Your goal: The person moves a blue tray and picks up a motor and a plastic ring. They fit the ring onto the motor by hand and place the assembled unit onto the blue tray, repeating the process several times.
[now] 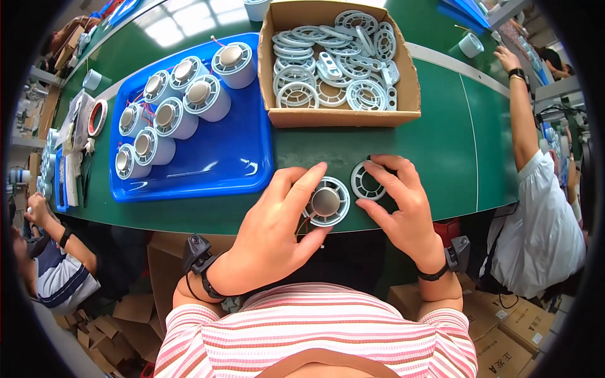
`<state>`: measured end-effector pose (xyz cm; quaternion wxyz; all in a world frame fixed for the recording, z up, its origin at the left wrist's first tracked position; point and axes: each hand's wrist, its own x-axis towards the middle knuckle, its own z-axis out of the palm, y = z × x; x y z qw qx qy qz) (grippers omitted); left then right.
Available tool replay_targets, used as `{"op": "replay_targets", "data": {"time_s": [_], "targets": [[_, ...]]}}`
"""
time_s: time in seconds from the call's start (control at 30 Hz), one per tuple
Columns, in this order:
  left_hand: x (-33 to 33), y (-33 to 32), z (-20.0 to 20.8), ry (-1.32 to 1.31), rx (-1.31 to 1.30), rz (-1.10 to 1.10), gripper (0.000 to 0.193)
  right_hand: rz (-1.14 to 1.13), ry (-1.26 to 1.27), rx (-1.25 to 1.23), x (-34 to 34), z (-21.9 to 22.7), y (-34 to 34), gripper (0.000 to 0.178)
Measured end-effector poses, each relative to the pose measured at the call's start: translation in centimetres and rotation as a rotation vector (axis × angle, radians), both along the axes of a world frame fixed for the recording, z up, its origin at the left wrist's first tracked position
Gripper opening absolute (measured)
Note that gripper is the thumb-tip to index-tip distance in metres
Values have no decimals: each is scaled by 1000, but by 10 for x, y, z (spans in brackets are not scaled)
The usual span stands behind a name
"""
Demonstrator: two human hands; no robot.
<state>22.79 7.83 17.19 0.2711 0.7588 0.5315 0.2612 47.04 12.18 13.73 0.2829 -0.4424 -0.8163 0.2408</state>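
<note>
Near the table's front edge, my left hand is closed round a pale blue round housing with a silver disc in its middle. Thin red wires hang beside it, close to my thumb. Just to the right, my right hand grips a pale blue spoked ring between thumb and fingers. A small gap separates the ring from the housing. Beyond my hands stands an open cardboard box heaped with similar rings and a few small oblong parts.
At the left, a blue tray holds several like housings with silver discs and red wires. A tape roll lies past the tray. Other people work at both sides; one person's arm reaches over the table's right end.
</note>
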Motion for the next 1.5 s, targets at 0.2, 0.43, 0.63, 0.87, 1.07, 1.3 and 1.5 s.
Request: {"op": "replay_targets", "data": {"time_s": [0.2,0.43,0.63,0.87,1.07,1.3,1.5], "targets": [[16,6,-9,-291,-262,121,71,9,383,-103,-1,7,0,71],[20,19,-24,-805,-618,7,64,187,318,-68,-21,30,-3,84],[17,23,-18,-865,-798,-16,66,235,258,-75,-22,31,3,84],[12,34,-14,-853,-913,-82,64,275,241,-103,-14,28,10,77],[5,32,-22,-962,-966,-99,61,304,198,-124,-7,26,16,71],[2,41,-11,-1046,-1189,8,69,277,168,-144,-6,26,16,73],[2,39,-15,-1038,-1094,-33,61,229,169,-39,-17,13,9,72]]}}
